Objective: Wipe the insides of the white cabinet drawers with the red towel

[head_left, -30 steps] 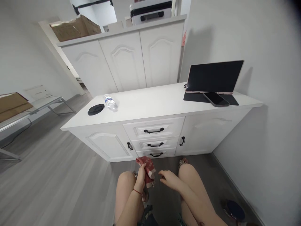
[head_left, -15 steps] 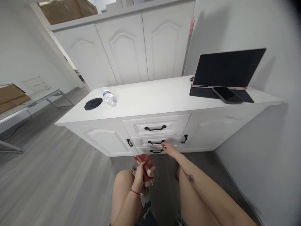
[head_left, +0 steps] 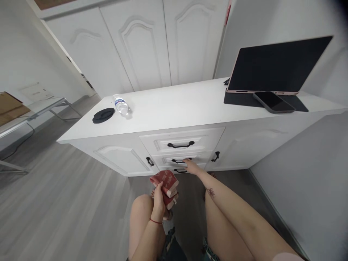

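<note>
My left hand [head_left: 159, 197] is closed on a folded red cloth [head_left: 165, 181] with cream edges and pale lettering, held above my knee in front of the white cabinet [head_left: 114, 152]. My right hand [head_left: 192, 166] reaches to the middle drawer [head_left: 166, 159], its fingers at the right part of the black drawer handle [head_left: 177, 161]. The fingertips seem hooked over the bar, though they are small in view. Above it the top drawer [head_left: 160, 143] is closed. The lower drawer's handle [head_left: 179, 171] shows just beneath my fingers.
On the cabinet top stand a clear plastic bottle [head_left: 121, 104], a flat black item [head_left: 103, 115], a dark-screened tablet or laptop [head_left: 274, 69] and a phone [head_left: 273, 102]. A wall [head_left: 307, 163] borders the right side. My knees flank the drawers.
My right hand has shifted a little left along the middle drawer handle, its fingers now over the bar. The left hand still holds the red cloth, slightly raised. The view has tilted down.
</note>
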`<state>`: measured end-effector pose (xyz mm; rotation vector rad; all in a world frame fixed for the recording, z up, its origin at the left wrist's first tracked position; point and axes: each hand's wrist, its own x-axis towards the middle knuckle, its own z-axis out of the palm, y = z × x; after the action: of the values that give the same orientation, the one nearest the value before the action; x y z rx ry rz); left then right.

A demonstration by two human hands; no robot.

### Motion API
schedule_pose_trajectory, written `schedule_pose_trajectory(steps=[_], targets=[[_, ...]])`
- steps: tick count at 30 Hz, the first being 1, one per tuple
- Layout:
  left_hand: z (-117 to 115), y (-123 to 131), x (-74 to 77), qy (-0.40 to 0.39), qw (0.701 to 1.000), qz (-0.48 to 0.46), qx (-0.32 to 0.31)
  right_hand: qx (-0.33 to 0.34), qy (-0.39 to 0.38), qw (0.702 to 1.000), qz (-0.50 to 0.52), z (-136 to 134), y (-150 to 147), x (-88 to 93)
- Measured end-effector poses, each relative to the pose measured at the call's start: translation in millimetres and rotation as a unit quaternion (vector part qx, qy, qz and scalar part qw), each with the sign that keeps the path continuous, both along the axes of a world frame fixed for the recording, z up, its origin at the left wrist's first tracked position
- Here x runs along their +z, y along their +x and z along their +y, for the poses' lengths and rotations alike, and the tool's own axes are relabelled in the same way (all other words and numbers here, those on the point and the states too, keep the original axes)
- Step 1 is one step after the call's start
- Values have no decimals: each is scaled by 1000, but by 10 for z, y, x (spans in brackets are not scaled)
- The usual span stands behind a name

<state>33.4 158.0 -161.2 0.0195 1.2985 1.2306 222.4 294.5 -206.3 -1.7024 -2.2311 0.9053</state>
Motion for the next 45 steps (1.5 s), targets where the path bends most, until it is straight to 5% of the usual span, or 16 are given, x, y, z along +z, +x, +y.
schedule_pose_trajectory(steps=[6,14,22,30,45], targets=[[-42,5,185,73,996,-14,57,-9,-21,999,-40,-105,-127,61],[-159,-83,429,119,989,-80,42,-11,-33,997,-67,-318,-161,190],[-274,-566,716,182,975,-124,11,-25,-20,997,-77,-707,-180,200],[-573,-1142,531,196,972,-127,18,-56,-5,995,-83,-1209,-266,141],[-716,-1331,501,301,936,-181,17,-28,-18,992,-118,-1435,-207,412]])
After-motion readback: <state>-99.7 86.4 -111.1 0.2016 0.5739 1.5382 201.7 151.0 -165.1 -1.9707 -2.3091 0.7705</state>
